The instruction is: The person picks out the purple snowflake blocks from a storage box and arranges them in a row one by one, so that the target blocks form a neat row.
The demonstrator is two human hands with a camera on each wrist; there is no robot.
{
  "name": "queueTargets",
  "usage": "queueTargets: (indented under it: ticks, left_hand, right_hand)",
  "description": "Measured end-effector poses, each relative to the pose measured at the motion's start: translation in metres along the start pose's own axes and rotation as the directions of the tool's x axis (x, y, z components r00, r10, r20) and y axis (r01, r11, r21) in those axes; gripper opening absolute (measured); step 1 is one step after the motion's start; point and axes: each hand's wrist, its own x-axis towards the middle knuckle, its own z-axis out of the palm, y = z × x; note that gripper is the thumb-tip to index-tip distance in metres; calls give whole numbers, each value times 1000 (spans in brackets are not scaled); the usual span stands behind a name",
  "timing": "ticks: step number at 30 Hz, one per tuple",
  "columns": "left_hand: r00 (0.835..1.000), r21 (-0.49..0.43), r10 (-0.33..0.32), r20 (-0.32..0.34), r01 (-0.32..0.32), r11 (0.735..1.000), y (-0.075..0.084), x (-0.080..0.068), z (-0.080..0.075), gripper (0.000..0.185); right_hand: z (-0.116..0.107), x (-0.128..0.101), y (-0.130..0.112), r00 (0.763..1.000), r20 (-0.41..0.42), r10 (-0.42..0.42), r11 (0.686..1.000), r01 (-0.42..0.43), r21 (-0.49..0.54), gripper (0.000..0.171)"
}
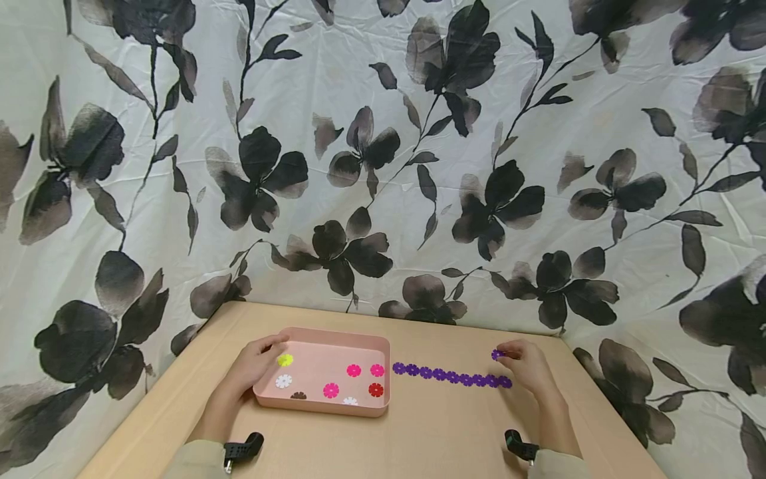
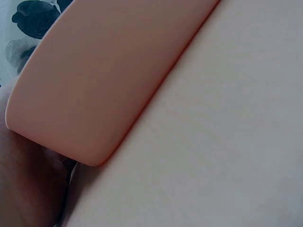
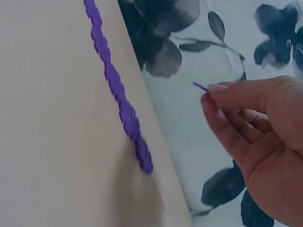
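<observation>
A pink tray (image 1: 326, 407) lies on the table, holding several flower-shaped discs. My left hand (image 1: 256, 364) grips the tray's left side, fingertips over the rim by a yellow disc (image 1: 285, 360). The left wrist view has the tray's outer wall (image 2: 94, 80) large, with part of that hand beside its corner. Between thumb and fingertips, my right hand (image 1: 528, 367) pinches a purple flower-shaped disc (image 1: 497, 355), seen edge-on in the right wrist view. It is raised above the right end of a chain of linked purple discs (image 1: 453, 376), which runs from beside the tray.
Inside the tray lie pink discs (image 1: 331, 390), white discs (image 1: 284, 381), a red disc (image 1: 376, 390) and a brown disc (image 1: 298, 396). The tan tabletop (image 1: 383, 446) ends at the back against a floral cloth (image 1: 371, 80), which also hangs along both sides.
</observation>
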Motion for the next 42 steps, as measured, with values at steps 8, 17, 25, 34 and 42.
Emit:
queueTargets:
  ticks: [8, 17, 25, 34, 42]
  left_hand:
    - [1000, -4, -3, 0, 3, 1000, -2, 0, 1, 49]
    - [1000, 30, 12, -5, -12, 999, -1, 0, -2, 49]
    - [1000, 35, 9, -5, -9, 999, 0, -1, -2, 50]
    - [1000, 32, 8, -20, -8, 999, 1, 0, 0, 51]
    - [1000, 19, 5, -24, -4, 1000, 1, 1, 3, 51]
  right_hand:
    - [-16, -8, 28, 995, 89, 53, 997, -48, -58, 23]
    - [-21, -14, 37, 980, 121, 159, 987, -159, -15, 25]
    - [-17, -15, 45, 968, 128, 217, 976, -217, -18, 25]
    - [-11, -8, 54, 968, 127, 215, 976, -210, -51, 23]
    - [-11, -1, 61, 951, 142, 274, 962, -269, -55, 24]
